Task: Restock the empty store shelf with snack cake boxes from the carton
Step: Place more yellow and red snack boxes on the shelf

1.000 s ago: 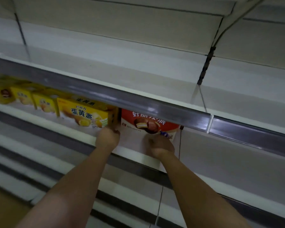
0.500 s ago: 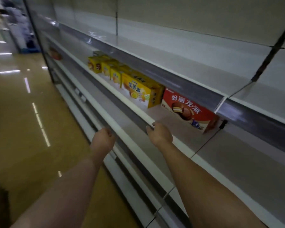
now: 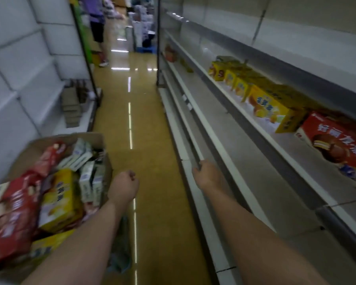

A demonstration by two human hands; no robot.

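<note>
An open cardboard carton (image 3: 86, 138) stands at the lower left, full of red boxes (image 3: 14, 219), yellow boxes (image 3: 58, 200) and small white-green packs (image 3: 88, 182). On the right, the shelf (image 3: 275, 161) carries a row of yellow snack cake boxes (image 3: 275, 108) and, nearest me, one red snack cake box (image 3: 335, 147). My left hand (image 3: 123, 186) hovers just right of the carton, fingers curled loosely on nothing. My right hand (image 3: 206, 173) is curled at the front edge of a lower shelf, holding no box.
The yellow aisle floor (image 3: 152, 140) runs between white shelving on both sides. Flat cardboard pieces (image 3: 72, 105) are stacked on the left low shelf. A person (image 3: 97, 23) stands at the far end of the aisle, with stacked goods beyond.
Both hands have let go of the red box, which stays on the shelf, and pulled back down. My view has swung left along the aisle, bringing the carton into sight.
</note>
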